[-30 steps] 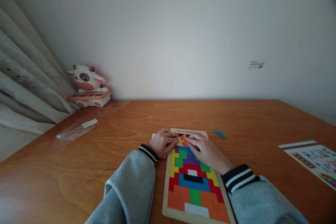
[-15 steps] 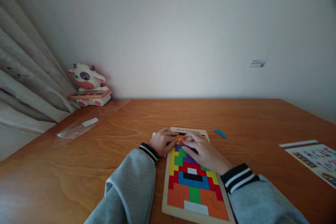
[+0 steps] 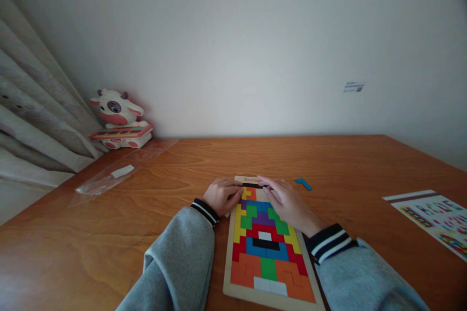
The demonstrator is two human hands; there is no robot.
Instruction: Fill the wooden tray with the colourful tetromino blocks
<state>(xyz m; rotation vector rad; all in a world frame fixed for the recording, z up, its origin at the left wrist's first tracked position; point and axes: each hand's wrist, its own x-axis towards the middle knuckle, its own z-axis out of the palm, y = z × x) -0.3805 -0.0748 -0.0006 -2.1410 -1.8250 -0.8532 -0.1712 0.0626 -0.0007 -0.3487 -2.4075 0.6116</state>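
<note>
R hand (image 3: 290, 206) w/ fingers spread over puzzle board (image 3: 227, 277), L hand (image 3: 221, 197) fingers' grip unclear; wall label (image 3: 353, 87) illegible.

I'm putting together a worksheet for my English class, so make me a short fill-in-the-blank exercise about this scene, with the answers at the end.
1. The loose piece lying on the table to the right of the puzzle board is coloured ____.
2. The left hand and right hand are both at the ____ end of the board.
3. The toy with a keyboard is shaped like a ____.
4. Above the striped cuffs, the sleeves are ____.

Missing words: blue; far; cow; grey.
</note>
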